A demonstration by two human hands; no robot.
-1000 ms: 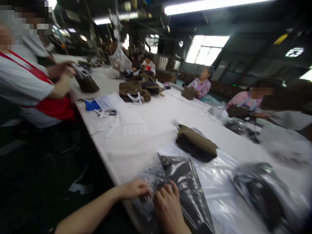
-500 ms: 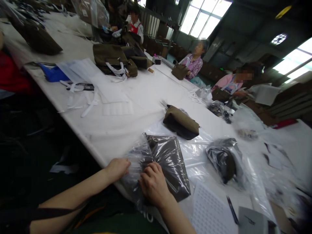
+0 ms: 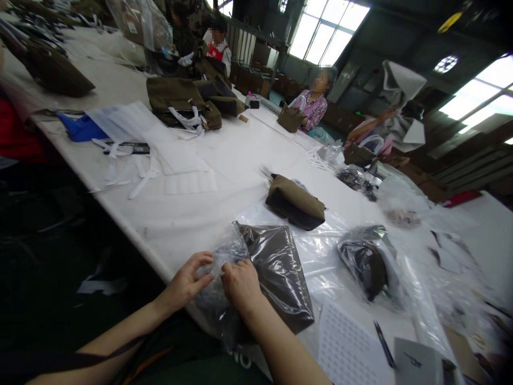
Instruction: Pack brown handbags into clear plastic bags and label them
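Note:
A dark pouch in a clear plastic bag (image 3: 280,267) lies flat at the near edge of the white table. Its loose plastic end spreads leftward under both hands. My right hand (image 3: 241,283) pinches that plastic beside the pouch's left side. Just left of it, my left hand (image 3: 194,278) is at the plastic with thumb and fingers apart. Beyond the bagged pouch, an olive and black pouch (image 3: 295,202) rests on flat clear plastic sheets. Another wrapped dark pouch (image 3: 366,264) lies to the right.
A printed sheet (image 3: 347,347), a black pen (image 3: 383,344) and a grey box (image 3: 419,361) lie at the near right. Olive bags (image 3: 172,99) and white strips (image 3: 144,176) are farther left. Several people are around the table's far side.
My left hand has opened its thumb and fingers. My right hand has moved slightly left and up, closing on the plastic. A person at the right has raised a pale sheet.

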